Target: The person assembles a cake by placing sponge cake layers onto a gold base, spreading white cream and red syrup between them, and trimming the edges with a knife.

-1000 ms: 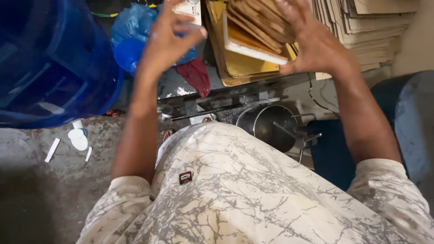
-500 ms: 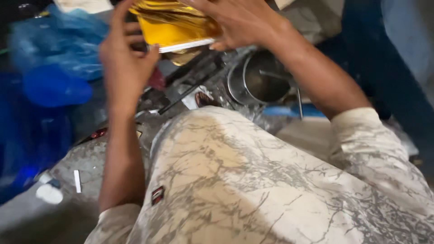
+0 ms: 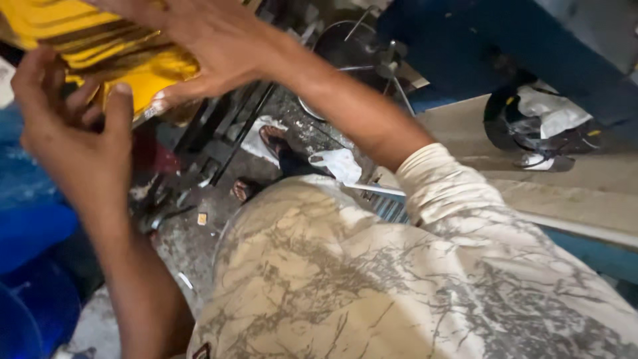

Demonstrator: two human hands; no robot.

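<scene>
At the upper left of the frame the person holds up a glossy yellow sheet bundle [image 3: 100, 50], streaked with dark brown bands and crumpled where it bends. The right hand [image 3: 212, 46] lies spread across its face, thumb curled under the lower edge, so its grip is closed on the bundle. The left hand [image 3: 73, 133] sits just below and to the left, fingers half curled and loose; its fingertips [image 3: 119, 100] come up to the bundle's lower edge, but I cannot tell whether they actually pinch it or merely brush it.

The bundle looks thin, light and springy, more like foil-faced or laminated stock than cloth. Its shine suggests a slippery surface, and the creases suggest it dents easily. I would judge the safest hold to be along the lower edge, thumb beneath and fingers flat on top, with the other hand steadying a corner.

Below the hands, in the middle of the frame, stands a dark metal machine frame [image 3: 226, 139], greasy and dusty, with a round steel bowl [image 3: 345, 60] behind it at top centre. A crumpled white rag [image 3: 339, 163] lies near the person's knee. The lap is covered by pale fabric [image 3: 372, 286] with a marbled grey crackle pattern. Blue plastic [image 3: 33, 233] fills the lower left.
</scene>
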